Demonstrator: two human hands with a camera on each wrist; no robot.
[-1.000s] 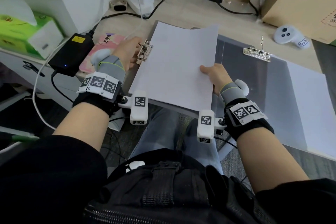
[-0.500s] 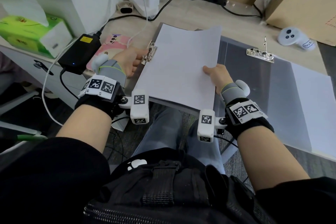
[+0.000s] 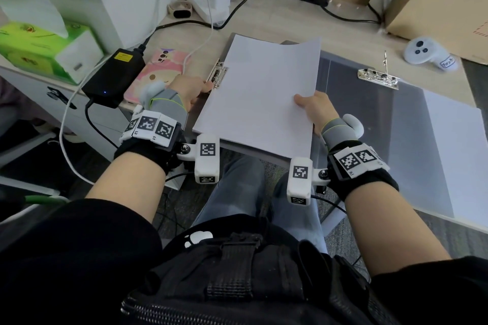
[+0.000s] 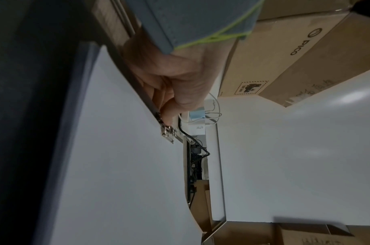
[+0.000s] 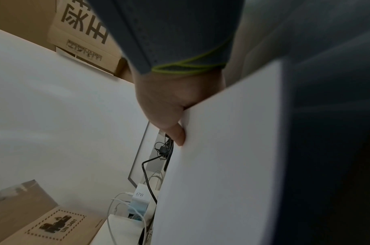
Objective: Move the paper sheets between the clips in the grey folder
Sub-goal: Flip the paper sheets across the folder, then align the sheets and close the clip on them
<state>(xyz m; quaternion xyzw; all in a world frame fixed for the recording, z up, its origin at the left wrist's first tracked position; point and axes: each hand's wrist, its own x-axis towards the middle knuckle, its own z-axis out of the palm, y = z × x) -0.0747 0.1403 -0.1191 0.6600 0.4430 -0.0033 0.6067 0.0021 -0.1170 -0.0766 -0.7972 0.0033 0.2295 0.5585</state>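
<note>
The grey folder (image 3: pixel 369 119) lies open on the desk. A stack of white paper sheets (image 3: pixel 264 92) lies over its left half, the far edge curling up. My right hand (image 3: pixel 303 103) pinches the stack's right edge, thumb on top; the right wrist view shows the thumb (image 5: pixel 177 132) pressed on the sheets (image 5: pixel 221 165). At the stack's left edge my left hand (image 3: pixel 206 86) holds the near end of the metal left clip (image 3: pixel 219 75). In the left wrist view its fingers (image 4: pixel 169 114) curl onto that clip (image 4: pixel 168 132). The right clip (image 3: pixel 377 78) stands with its lever up.
A white sheet (image 3: pixel 454 155) lies on the folder's right side. Left of the folder are a pink phone (image 3: pixel 158 74), a black power brick (image 3: pixel 113 74) and a tissue box (image 3: pixel 39 53). A power strip (image 3: pixel 211 2), cardboard boxes (image 3: pixel 443 0) and a white controller (image 3: pixel 425 54) stand behind.
My left hand has slid a little toward the near end of the left clip. The sheets and my right hand stay almost where they were.
</note>
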